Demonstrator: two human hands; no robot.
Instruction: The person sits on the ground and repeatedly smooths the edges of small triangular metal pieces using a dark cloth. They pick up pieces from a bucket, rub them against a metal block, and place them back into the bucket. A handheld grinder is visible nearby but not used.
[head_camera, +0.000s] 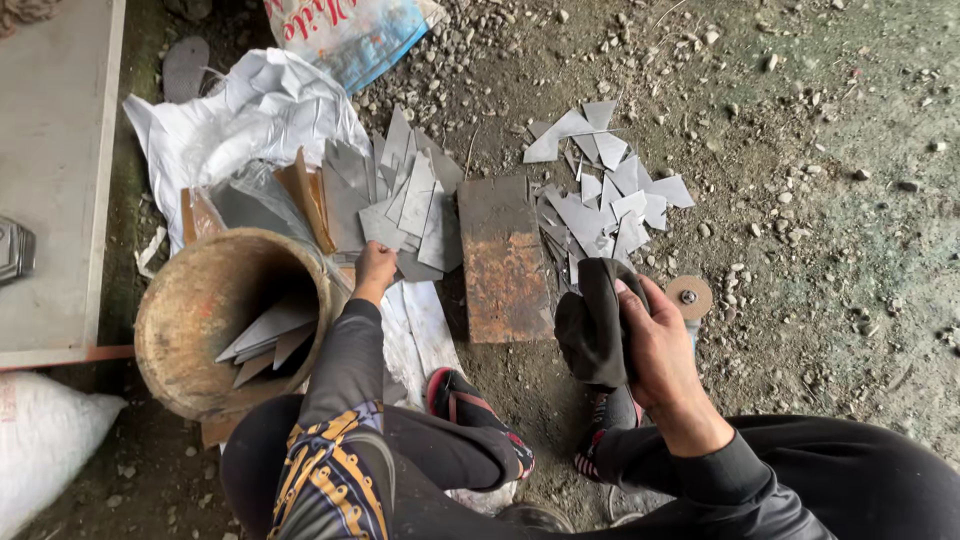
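Note:
My right hand (655, 340) grips a dark crumpled cloth (592, 322) above the ground, close to a round grinding disc (689, 297). My left hand (375, 268) reaches forward to a pile of grey sheet-metal pieces (400, 195), fingers curled at the pile's near edge; whether it grips a piece I cannot tell. A rusty flat metal plate (503, 258) lies between the two hands. A second scatter of grey metal offcuts (605, 190) lies beyond my right hand.
A round woven basket (190, 310) at left holds several metal pieces. White plastic sheeting (240, 120) and a printed sack (345, 30) lie behind the pile. A board (50, 180) sits at far left, a white sack (40, 440) at bottom left. Gravel covers the ground.

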